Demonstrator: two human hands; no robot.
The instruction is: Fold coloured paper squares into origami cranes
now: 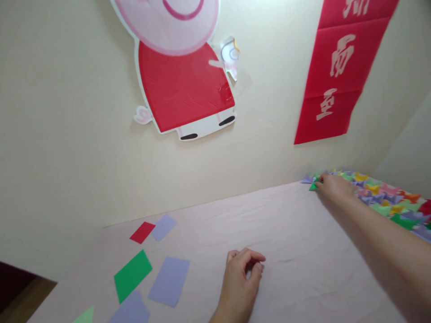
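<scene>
My right hand (333,186) reaches far to the back right of the table and pinches a small green folded paper piece (314,184) at the edge of a heap of many coloured folded paper pieces (387,199). My left hand (240,280) rests on the pale pink tablecloth (296,251) near the front middle, its fingers curled loosely with nothing seen in them. Flat paper sheets lie to the left of it: a green sheet (132,274), a lilac sheet (170,280), a red sheet (142,232) and another lilac sheet (163,226).
The table stands against a cream wall with a cartoon pig cutout (183,76) and a red banner (340,67). More paper sheets (129,309) lie at the front left edge. A dark floor gap (16,291) shows beyond the table's left edge.
</scene>
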